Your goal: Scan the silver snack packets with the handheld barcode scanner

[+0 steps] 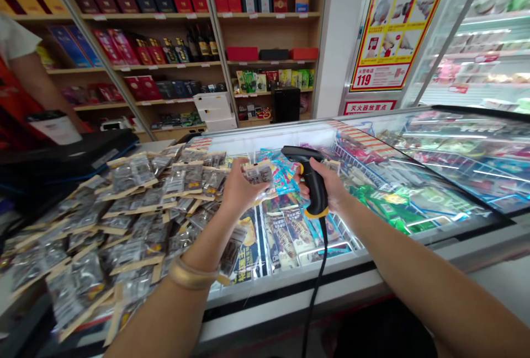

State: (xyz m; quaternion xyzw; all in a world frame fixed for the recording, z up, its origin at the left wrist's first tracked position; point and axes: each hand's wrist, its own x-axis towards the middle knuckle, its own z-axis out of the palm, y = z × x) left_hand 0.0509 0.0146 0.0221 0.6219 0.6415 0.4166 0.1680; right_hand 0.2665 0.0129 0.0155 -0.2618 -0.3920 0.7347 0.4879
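Glass covers the long white chest freezer (356, 281) where someone is busy with both hands. Their left hand (242, 187) pinches a small clear plastic packet with beige edging (261, 173) between thumb and fingers, above the glass. The right hand (335, 190), close by but apart, is wrapped around a black pistol-shaped barcode scanner with yellow trim (315, 190), its head turned toward the packet. Just between them shows a light-blue printed wrapper (284, 176); from here I can't tell whether it's held or lies below. A golden bangle (192, 274) circles the left wrist, and a black cable (317, 292) drops from the scanner. Left of the hands spreads a heap of similar clear packets (136, 236); to the right, bright green bags (389, 203) lie inside the freezer. Farther off, another person in a white sleeve (19, 38) stands before wooden shelves (265, 15) of boxes and bottles.
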